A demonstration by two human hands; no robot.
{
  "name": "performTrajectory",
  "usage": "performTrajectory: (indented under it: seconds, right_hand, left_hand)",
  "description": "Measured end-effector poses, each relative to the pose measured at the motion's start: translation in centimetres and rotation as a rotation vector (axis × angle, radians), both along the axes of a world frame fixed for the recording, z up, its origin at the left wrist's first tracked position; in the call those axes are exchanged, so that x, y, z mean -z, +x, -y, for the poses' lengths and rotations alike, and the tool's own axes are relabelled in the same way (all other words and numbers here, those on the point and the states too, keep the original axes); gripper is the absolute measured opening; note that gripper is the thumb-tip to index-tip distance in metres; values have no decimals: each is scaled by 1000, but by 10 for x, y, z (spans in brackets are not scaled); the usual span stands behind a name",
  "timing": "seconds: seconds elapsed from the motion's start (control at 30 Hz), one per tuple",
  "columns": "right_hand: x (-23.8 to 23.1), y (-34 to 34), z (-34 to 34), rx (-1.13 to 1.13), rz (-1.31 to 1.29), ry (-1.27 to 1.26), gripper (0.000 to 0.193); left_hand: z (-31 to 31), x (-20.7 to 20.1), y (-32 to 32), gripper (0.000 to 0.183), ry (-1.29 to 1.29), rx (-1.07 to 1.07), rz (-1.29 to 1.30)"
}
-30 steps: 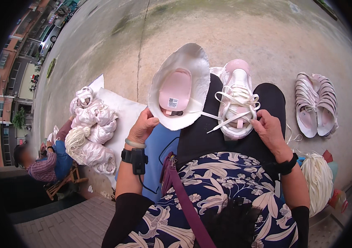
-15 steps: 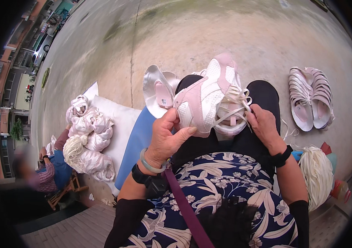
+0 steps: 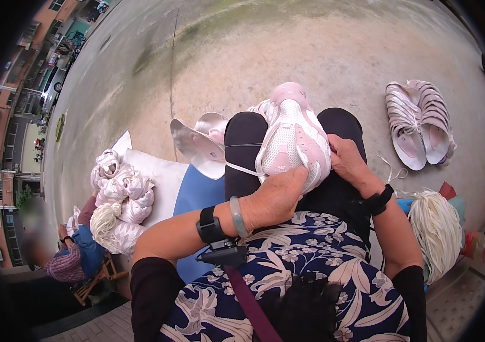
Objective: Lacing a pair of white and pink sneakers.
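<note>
A pink and white shoe upper [image 3: 292, 132] lies over my lap between my knees, its toe pointing away from me. My left hand [image 3: 276, 196] is closed on its near end, thumb on top. At its right side, my right hand [image 3: 349, 159] grips the edge with bent fingers; its fingertips are partly hidden. A white lace [image 3: 242, 168] runs from the upper's left side across my left knee. Beside that knee are more pale shoe uppers [image 3: 199, 139], showing their silvery lining.
Stacked, tied shoe uppers [image 3: 422, 125] lie on the concrete at right. Nearer is a bundle of white laces [image 3: 437, 233]. At left, bundled uppers [image 3: 125, 191] and more laces rest on a white sheet [image 3: 159, 176]; behind them a person [image 3: 77, 253] sits on a wooden stool.
The upper has turned so its outer face is up and the laced opening no longer shows. My left hand has moved right and nearer to me; my right hand has shifted slightly left.
</note>
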State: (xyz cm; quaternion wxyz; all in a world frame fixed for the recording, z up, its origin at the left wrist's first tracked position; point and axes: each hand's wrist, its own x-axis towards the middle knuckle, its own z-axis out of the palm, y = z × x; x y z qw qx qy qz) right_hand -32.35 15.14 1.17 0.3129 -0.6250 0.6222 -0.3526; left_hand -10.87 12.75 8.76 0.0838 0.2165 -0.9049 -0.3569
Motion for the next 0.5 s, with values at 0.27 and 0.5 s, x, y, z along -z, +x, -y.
performTrajectory:
  seconds: [0.27,0.5]
  right_hand:
    - [-61,9,-33,42,33,-203,29]
    - [-45,17,-34,-52,-170,-256,51]
  left_hand:
    - [10,11,-23,25,-184,110,109]
    - [28,14,-14,31,-75,166,91]
